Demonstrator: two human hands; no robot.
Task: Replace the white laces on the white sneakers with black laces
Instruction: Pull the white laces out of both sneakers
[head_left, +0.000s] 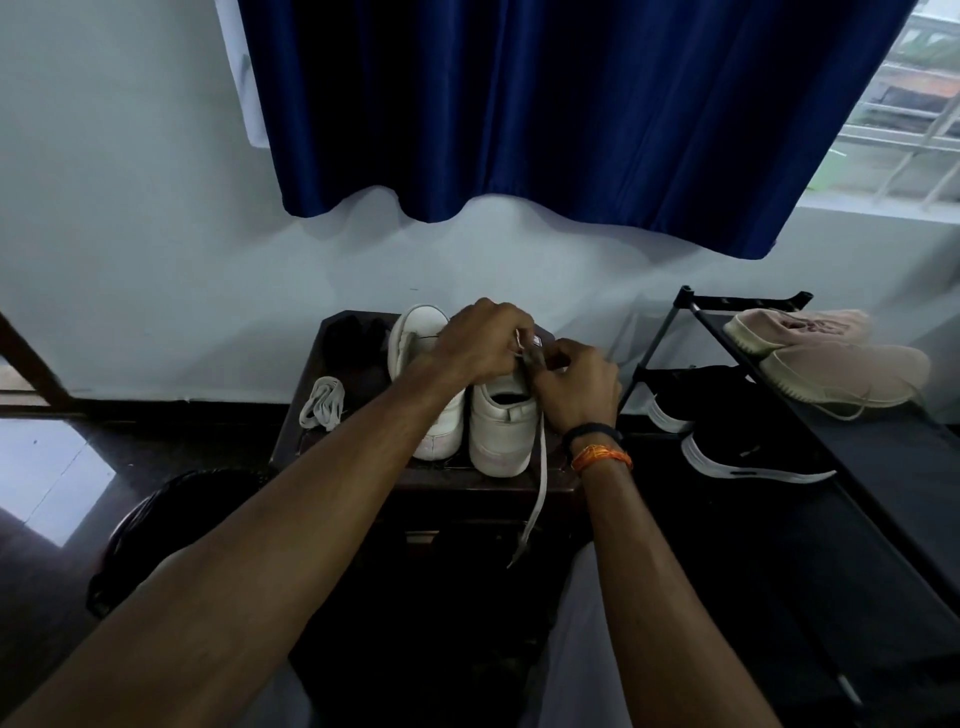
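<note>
1. Two white sneakers stand side by side on a small dark bench (291, 441) near the wall, with the heels toward the person. The left sneaker (415, 332) is partly covered by the left forearm. The right sneaker (501, 431) shows its dark opening.
2. The left hand (480, 340) is above the right sneaker. Its fingers are curled and pinch a short piece of white lace at the top of the shoe.
3. The right hand (576, 387) is just beside the left hand, at the tongue of the same sneaker. Its fingers (558, 358) are curled around something small there. I think it is the lace or the tongue, but I cannot tell which.
4. One end of the white lace (537, 488) hangs from the right sneaker, over the front edge of the bench.
5. A second white lace (322, 402) lies folded in a bundle on the left part of the bench, apart from the shoes.
6. A dark heap (356, 332) lies at the back left corner of the bench; it is too dark to identify.
7. On the right stands a black shoe rack (691, 306) with beige shoes (831, 358) on top and black shoes (748, 452) lower.
8. A blue curtain (545, 104) hangs above.
</note>
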